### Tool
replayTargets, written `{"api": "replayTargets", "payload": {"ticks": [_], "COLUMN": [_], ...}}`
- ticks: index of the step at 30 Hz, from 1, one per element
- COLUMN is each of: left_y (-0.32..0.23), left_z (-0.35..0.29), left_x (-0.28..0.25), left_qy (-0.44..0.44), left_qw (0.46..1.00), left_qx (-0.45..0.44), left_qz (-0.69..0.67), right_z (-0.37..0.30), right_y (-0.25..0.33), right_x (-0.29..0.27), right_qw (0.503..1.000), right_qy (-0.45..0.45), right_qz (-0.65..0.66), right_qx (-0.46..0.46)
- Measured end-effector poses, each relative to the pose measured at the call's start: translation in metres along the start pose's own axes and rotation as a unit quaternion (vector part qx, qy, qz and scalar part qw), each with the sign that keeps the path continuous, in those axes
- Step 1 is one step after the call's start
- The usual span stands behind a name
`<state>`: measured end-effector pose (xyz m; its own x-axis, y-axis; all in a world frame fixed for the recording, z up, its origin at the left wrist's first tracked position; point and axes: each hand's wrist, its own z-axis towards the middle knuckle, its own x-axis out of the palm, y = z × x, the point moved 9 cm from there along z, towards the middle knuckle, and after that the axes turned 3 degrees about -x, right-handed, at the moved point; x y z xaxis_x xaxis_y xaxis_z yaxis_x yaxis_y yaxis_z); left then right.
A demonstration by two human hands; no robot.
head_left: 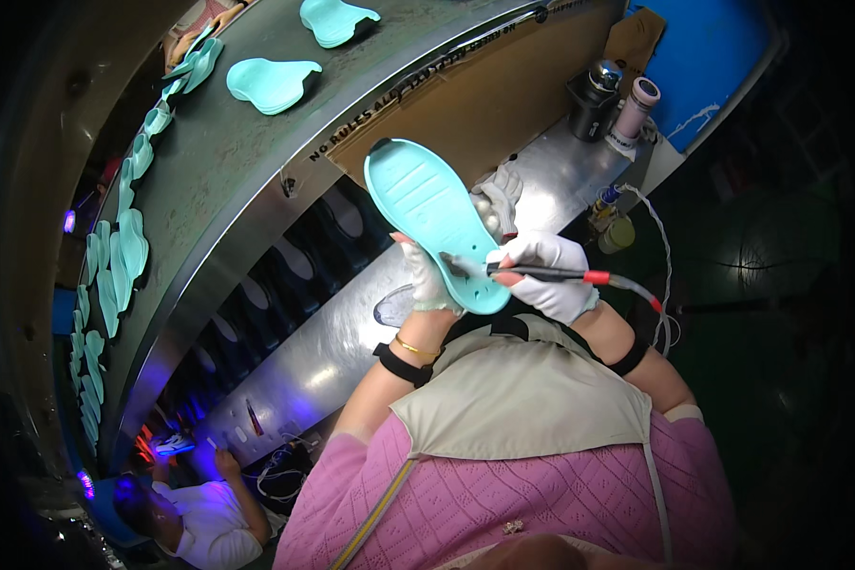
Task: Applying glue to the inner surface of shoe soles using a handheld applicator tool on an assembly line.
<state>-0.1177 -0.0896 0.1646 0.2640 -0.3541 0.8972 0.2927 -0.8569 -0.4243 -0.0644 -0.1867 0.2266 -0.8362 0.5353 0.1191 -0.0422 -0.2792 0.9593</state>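
The left hand (427, 277), in a white glove, is closed to a cupped grip on the turquoise shoe sole (429, 198), holding its edge near the narrow waist. The right hand (549, 275), at 4 o'clock from the sole's middle, is pinched around a slim black brush (541, 273) with a red band, its blurred tip over the heel part; whether the bristles touch, I cannot tell. A thin hose (631, 283) trails off toward 4 o'clock.

The sole hangs tilted before the person's chest, toe toward 11 o'clock, heel toward 5. It looks like moulded foam or rubber: probably light, springy, hard to break, yet likely to flex if held at one end only. The best hold seems to be the outer sides at the waist, thumb and fingers on the rim and off the inner face, which could be slick where the brush passes.

Just beyond, at 2 o'clock, a loose knit glove (503, 193) lies on the metal desk (556, 176); farther that way stand a black flask (594, 106) and a pink bottle (636, 109). Toward 10 o'clock, more turquoise soles (271, 85) rest on the grey belt (199, 157).
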Motion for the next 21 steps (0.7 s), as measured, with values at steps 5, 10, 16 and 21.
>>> {"api": "replayTargets", "payload": {"ticks": [5,10,16,21], "left_y": [-0.008,-0.017,-0.014,-0.014], "left_z": [0.005,0.008,0.005,0.001], "left_x": [0.015,0.022,0.011,0.014], "left_qy": [0.05,0.132,0.162,0.102], "left_qw": [0.993,0.99,0.963,0.953], "left_qx": [-0.021,-0.035,-0.156,-0.159], "left_qz": [-0.102,-0.045,0.147,0.238], "right_z": [-0.006,0.001,-0.005,0.0], "right_y": [-0.008,-0.003,-0.019,0.006], "right_x": [0.014,0.006,0.024,0.018], "right_qw": [0.989,0.998,0.961,0.986], "right_qy": [0.093,0.038,0.234,0.168], "right_qz": [0.052,0.052,0.034,0.014], "right_qx": [0.102,0.01,0.141,0.001]}}
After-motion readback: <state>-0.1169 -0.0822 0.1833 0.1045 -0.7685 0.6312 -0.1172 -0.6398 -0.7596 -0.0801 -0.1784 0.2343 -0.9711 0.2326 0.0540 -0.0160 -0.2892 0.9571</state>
